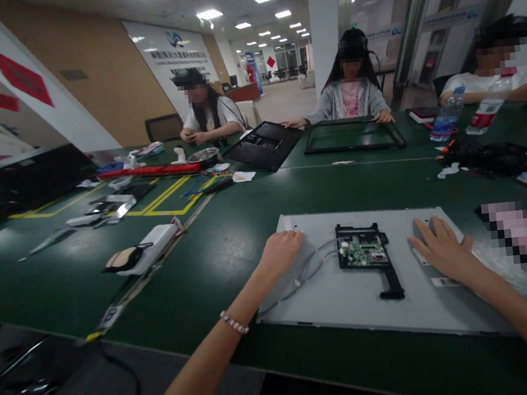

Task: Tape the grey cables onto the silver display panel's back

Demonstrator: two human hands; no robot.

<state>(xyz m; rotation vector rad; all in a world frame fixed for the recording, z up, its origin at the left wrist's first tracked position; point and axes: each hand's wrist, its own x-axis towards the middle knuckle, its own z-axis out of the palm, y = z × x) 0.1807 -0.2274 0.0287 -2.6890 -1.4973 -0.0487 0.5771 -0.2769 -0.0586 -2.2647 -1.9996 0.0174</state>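
A grey monitor display panel (324, 300) lies flat on the table before me, metal back upward. Curled fingers of my left hand (281, 250) close over its left edge near the far corner; a beaded bracelet circles that wrist. My right hand (445, 248) rests flat on the panel's right side, fingers spread. Between both hands, a green circuit board (363, 253) sits in a black plastic bracket (394, 281) on the panel. Thin grey cables (314, 264) run from the board toward the panel's left side.
Across the green table (213, 252), a person touches a black frame (356, 147) and a black back cover (265, 146). To the left lie a white device (150, 249), a red bar (149, 170) and loose parts. Bottles (446, 118) and a black bundle (492, 155) are at right.
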